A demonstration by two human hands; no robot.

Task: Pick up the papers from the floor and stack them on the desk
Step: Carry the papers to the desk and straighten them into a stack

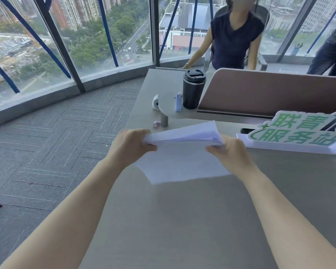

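Observation:
A bundle of white papers (184, 135) is held over the grey desk (182, 220), its sheets bowed upward in the middle. My left hand (131, 145) grips the bundle's left end and my right hand (230, 150) grips its right end. One loose white sheet (179, 167) lies flat on the desk just below the bundle, partly hidden by both hands. The grey carpet floor (52, 144) to the left shows no papers.
A black tumbler (193, 89) and a blue pen (178, 102) rest on a small round shelf at the back. A green-lettered sign (297, 131) and a dark phone (247, 130) lie at right, before a tan divider (270, 92). A person (233, 35) sits beyond.

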